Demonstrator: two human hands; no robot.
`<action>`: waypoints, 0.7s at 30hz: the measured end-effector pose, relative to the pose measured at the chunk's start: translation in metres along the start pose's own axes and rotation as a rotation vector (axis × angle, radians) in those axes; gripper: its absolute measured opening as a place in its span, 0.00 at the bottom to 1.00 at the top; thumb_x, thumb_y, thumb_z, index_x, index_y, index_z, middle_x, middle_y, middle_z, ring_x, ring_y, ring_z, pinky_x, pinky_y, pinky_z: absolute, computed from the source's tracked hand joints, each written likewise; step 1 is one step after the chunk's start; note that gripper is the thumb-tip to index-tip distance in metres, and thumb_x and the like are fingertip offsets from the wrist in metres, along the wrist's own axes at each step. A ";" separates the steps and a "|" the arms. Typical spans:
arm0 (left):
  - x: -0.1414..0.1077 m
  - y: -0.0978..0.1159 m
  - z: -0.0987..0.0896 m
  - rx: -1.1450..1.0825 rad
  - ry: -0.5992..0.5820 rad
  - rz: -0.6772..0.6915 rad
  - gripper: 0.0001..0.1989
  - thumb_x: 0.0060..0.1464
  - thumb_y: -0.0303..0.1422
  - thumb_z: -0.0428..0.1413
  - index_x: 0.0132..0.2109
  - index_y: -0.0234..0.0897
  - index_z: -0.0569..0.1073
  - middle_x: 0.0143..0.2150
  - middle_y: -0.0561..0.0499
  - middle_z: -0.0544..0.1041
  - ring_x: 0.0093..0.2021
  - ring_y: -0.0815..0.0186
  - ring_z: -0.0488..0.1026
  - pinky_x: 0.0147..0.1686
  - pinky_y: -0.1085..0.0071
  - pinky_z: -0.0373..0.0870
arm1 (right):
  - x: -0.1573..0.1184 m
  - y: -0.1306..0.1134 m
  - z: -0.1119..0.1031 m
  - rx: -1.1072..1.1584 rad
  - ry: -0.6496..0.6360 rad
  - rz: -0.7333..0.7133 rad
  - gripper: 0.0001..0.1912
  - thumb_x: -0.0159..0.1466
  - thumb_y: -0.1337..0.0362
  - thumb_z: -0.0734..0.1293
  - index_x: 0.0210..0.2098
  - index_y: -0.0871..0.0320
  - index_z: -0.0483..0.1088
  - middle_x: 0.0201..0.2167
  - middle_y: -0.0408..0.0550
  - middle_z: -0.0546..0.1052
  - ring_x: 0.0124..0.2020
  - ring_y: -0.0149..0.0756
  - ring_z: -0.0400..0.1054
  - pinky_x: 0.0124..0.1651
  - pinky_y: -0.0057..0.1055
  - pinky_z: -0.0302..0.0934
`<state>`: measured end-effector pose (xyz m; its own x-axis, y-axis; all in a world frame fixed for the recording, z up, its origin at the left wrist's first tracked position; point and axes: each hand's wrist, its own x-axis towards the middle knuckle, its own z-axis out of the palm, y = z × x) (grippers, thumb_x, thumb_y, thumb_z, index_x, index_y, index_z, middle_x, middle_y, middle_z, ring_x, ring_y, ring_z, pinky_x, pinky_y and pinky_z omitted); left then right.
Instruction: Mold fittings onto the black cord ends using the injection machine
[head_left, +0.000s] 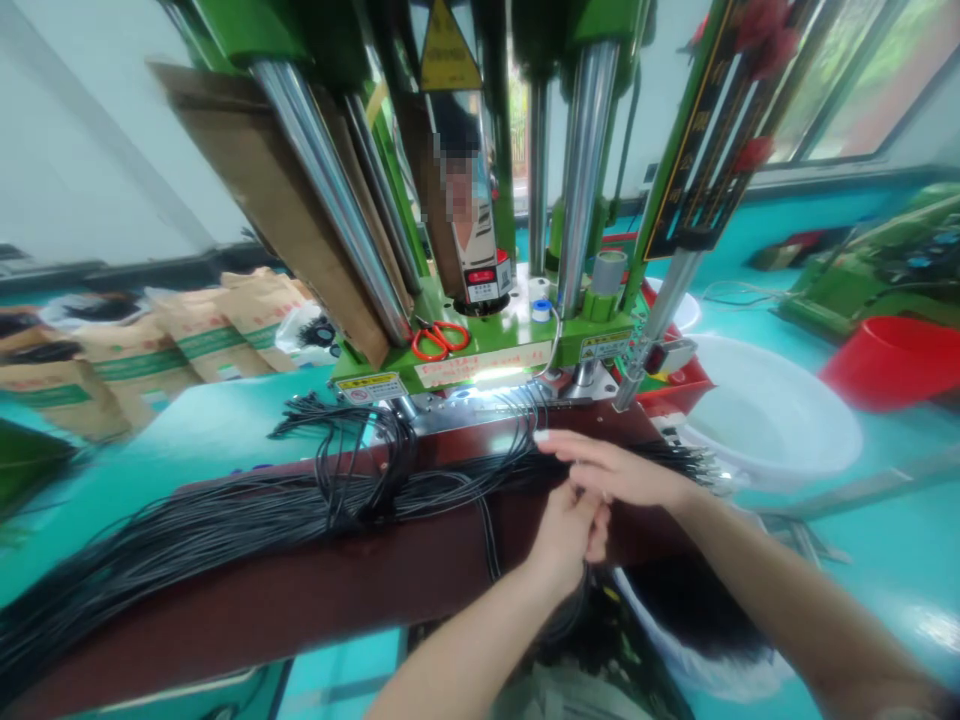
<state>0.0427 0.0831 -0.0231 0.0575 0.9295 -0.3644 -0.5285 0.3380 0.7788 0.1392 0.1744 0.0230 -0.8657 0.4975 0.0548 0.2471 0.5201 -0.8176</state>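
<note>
The left hand (566, 535) is curled almost shut, its grip closed on a few strands of thin black cables (225, 510) near the middle of the bundle. The right hand (619, 472) sits just above and touching it, fingers extended and partly open across the strands; whether this grip has hold of any cable cannot be told. The cables lie in a long, tangled sheaf along a dark red ledge (300, 590), running left from the hands and fanning out to loose ends just right of them, with a looped cluster standing up left of the grip. Straight ahead, beyond the ledge, rises a green vertical press (487, 345) with chrome columns, and orange-handled scissors (440, 340) rest on its bed. Right of the grip sits a white plastic basin (765, 410), with a red tub (892, 360) beyond it, while stacked paper sacks (135, 360) lean together well to the left on the teal floor (862, 560).
</note>
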 end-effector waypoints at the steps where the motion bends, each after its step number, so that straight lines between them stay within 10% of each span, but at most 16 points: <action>1: 0.005 0.003 -0.004 -0.021 0.039 0.021 0.21 0.40 0.47 0.58 0.30 0.35 0.62 0.16 0.61 0.60 0.11 0.80 0.51 0.11 0.80 0.41 | 0.007 0.010 -0.005 -0.085 0.096 0.032 0.20 0.65 0.61 0.54 0.55 0.56 0.62 0.58 0.48 0.62 0.58 0.35 0.56 0.59 0.37 0.50; 4: 0.018 0.007 -0.015 -0.060 0.148 0.087 0.23 0.38 0.48 0.60 0.31 0.36 0.61 0.16 0.63 0.58 0.12 0.81 0.49 0.12 0.81 0.39 | 0.031 0.043 -0.017 -0.546 0.277 0.202 0.18 0.64 0.67 0.54 0.51 0.62 0.64 0.53 0.53 0.67 0.55 0.38 0.59 0.58 0.37 0.51; 11: 0.024 0.002 -0.026 0.010 0.153 0.116 0.20 0.42 0.45 0.58 0.31 0.35 0.61 0.17 0.62 0.59 0.13 0.81 0.49 0.13 0.80 0.41 | 0.060 0.068 -0.014 -0.795 0.147 0.298 0.17 0.53 0.80 0.55 0.39 0.66 0.67 0.44 0.64 0.68 0.50 0.51 0.61 0.49 0.43 0.55; 17: 0.018 0.003 -0.026 0.067 0.119 0.109 0.18 0.43 0.43 0.58 0.31 0.36 0.60 0.17 0.62 0.58 0.13 0.81 0.49 0.12 0.81 0.41 | 0.027 0.030 -0.029 -0.654 -0.029 0.401 0.04 0.54 0.70 0.59 0.28 0.60 0.65 0.31 0.52 0.73 0.31 0.38 0.69 0.31 0.30 0.61; 21: 0.010 -0.001 -0.019 0.095 0.047 0.070 0.17 0.43 0.42 0.58 0.30 0.37 0.59 0.16 0.62 0.58 0.12 0.81 0.49 0.12 0.81 0.41 | -0.029 0.017 -0.014 -0.070 0.000 0.663 0.03 0.56 0.67 0.57 0.30 0.58 0.61 0.16 0.38 0.65 0.09 0.25 0.54 0.12 0.23 0.46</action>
<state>0.0278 0.0890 -0.0371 -0.0175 0.9440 -0.3294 -0.4474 0.2872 0.8469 0.1745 0.1785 0.0156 -0.5206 0.7275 -0.4470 0.7550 0.1479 -0.6388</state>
